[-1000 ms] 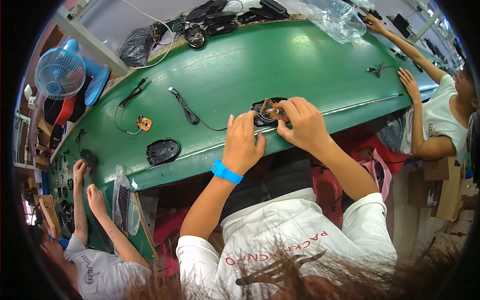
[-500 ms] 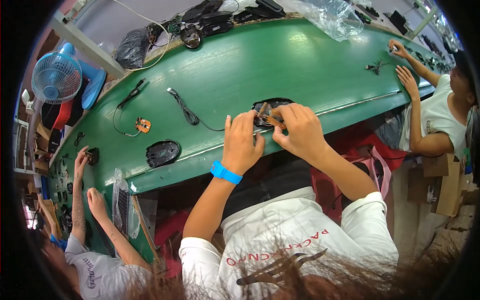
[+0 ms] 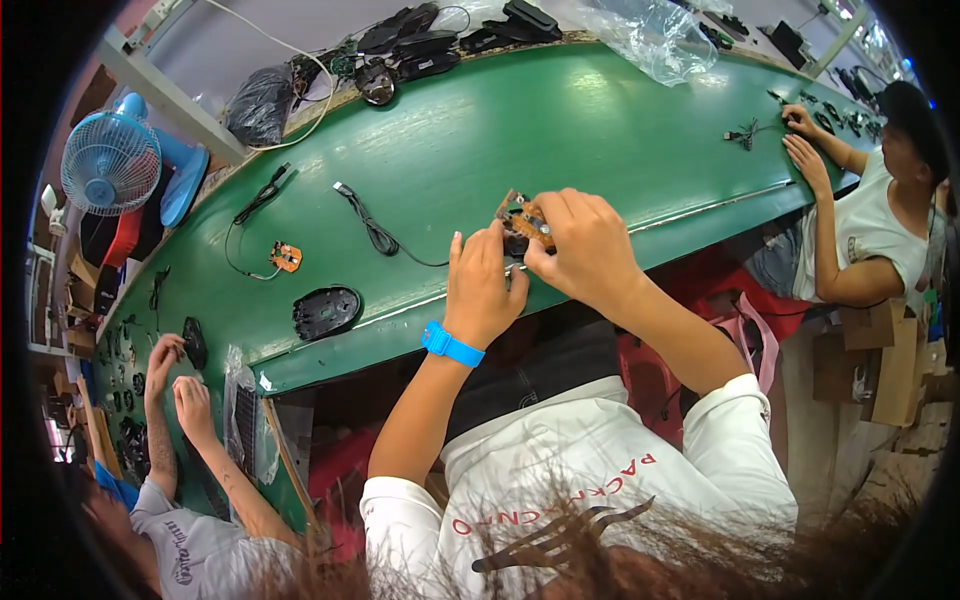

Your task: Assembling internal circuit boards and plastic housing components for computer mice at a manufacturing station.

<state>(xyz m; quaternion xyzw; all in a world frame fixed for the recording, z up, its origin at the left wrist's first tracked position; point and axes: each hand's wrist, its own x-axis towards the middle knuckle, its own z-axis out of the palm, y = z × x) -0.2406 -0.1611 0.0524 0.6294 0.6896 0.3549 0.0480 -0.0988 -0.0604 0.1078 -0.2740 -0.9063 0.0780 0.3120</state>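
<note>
My right hand (image 3: 590, 245) pinches an orange circuit board (image 3: 536, 222), tilted up over a black mouse shell (image 3: 514, 244). My left hand (image 3: 482, 275), with a blue band at the wrist, has its fingers curled at the shell's left side, its thumb near the front edge; the hands hide most of the shell. A black USB cable (image 3: 378, 236) runs over the green bench to behind my left fingers. To the left lies an open, hollow black mouse shell (image 3: 327, 312). Beyond it rests a second orange circuit board (image 3: 286, 256), wired to another black cable (image 3: 262, 196).
Black mouse parts (image 3: 410, 45) and clear plastic bags (image 3: 655, 45) line the back of the green bench (image 3: 480, 130). A blue fan (image 3: 112, 160) stands at the far left. One co-worker (image 3: 215, 540) sits left, another (image 3: 865, 235) right, each handling small dark parts.
My right hand has shifted slightly left, and the circuit board has tilted up more from the shell. My left hand stays nearly still. The left co-worker's dark part has turned.
</note>
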